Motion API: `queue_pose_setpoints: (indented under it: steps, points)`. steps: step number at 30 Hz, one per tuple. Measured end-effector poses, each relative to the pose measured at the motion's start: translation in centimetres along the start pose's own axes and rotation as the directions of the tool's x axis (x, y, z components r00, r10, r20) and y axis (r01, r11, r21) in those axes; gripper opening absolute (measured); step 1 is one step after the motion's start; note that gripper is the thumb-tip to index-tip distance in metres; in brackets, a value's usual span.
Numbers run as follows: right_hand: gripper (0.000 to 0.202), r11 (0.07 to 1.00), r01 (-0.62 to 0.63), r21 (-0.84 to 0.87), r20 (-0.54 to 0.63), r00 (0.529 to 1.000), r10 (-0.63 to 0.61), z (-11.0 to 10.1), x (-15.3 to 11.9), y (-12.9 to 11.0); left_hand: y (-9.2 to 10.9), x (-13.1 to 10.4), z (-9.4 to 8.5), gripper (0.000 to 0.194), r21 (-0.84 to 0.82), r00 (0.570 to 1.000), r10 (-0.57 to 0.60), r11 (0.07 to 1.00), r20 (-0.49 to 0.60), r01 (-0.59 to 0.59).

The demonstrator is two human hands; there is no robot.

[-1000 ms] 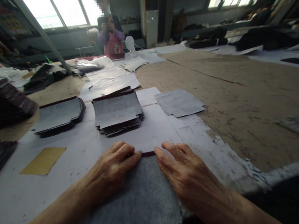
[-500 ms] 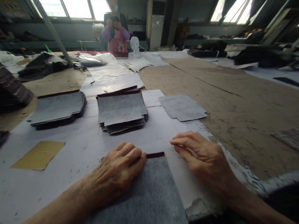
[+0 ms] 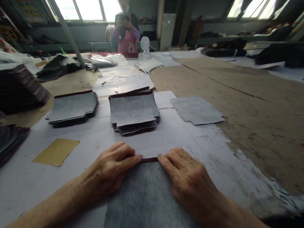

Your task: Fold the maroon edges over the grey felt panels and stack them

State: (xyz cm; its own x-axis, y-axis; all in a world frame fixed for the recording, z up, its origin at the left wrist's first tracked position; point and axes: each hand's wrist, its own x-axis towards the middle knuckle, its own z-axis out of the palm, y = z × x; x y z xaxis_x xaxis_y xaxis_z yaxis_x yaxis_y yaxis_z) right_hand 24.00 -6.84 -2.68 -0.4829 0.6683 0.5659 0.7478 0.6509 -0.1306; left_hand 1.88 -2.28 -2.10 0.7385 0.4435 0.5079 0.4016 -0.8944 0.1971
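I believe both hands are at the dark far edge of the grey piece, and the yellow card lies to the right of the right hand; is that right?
Not quite: the head view shows the yellow card to the left of the left hand. Both hands are indeed at the dark far edge of the grey piece.

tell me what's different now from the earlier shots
The right hand, on the dark edge of the grey piece at first, then off to its right, has come back left onto that edge. The left hand stays at the edge's left part. Both stacks, the yellow card and the separate grey sheet look unmoved.
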Motion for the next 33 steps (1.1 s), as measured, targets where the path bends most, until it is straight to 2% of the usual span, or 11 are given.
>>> queue_pose_setpoints:
  steps: [3, 5, 8, 11, 14, 16, 19, 24, 31, 33]
  points:
    - [0.036, 0.999, 0.039, -0.005, 0.011, 0.999, -0.039, 0.0, 0.2, 0.2, 0.1, 0.0, 0.1, 0.034, -0.004, 1.0, 0.019, 1.0, 0.015, -0.019]
    - [0.032, 0.995, 0.099, -0.034, 0.061, 0.993, -0.096, -0.2, 0.4, 0.1, 0.3, 0.1, 0.2, 0.034, 0.027, 0.998, 0.052, 0.998, 0.036, -0.053]
    - [0.03, 0.964, 0.205, -0.169, 0.136, 0.974, -0.183, -0.7, 1.1, -0.5, 0.6, 0.2, 0.2, 0.029, 0.102, 0.994, 0.104, 0.989, 0.044, -0.108]
    - [0.03, 0.947, 0.186, -0.263, 0.096, 0.981, -0.166, -0.7, 1.9, -1.7, 0.9, 0.4, 0.1, 0.024, 0.121, 0.992, 0.12, 0.985, 0.037, -0.124]
    - [0.03, 0.991, 0.073, -0.115, 0.054, 0.996, -0.068, 0.4, 2.4, -2.5, 1.0, 0.6, 0.1, 0.025, 0.08, 0.992, 0.107, 0.991, 0.061, -0.112]
    - [0.031, 0.998, 0.048, -0.046, 0.048, 0.998, -0.046, 1.2, 2.4, -2.7, 0.9, 0.5, 0.1, 0.026, 0.064, 0.993, 0.091, 0.993, 0.068, -0.096]
    - [0.031, 0.997, 0.075, -0.027, 0.021, 0.997, -0.074, 1.8, 2.2, -2.6, 0.5, 0.0, -0.1, 0.025, 0.044, 0.997, 0.071, 0.996, 0.027, -0.072]
    - [0.032, 0.995, 0.095, -0.029, 0.041, 0.995, -0.094, 1.6, 2.1, -2.3, -0.5, -1.3, -1.4, 0.033, -0.076, 1.0, -0.029, 0.997, -0.01, 0.028]
    - [0.035, 0.986, 0.151, -0.063, 0.021, 0.988, -0.15, 1.6, 2.1, -2.1, -0.4, -2.1, -1.9, 0.032, -0.016, 1.0, 0.003, 1.0, -0.015, -0.003]
    - [0.034, 0.979, 0.189, -0.079, 0.057, 0.981, -0.185, 1.4, 2.3, -2.2, -0.2, -2.1, -1.8, 0.03, -0.008, 1.0, 0.0, 1.0, -0.013, 0.0]
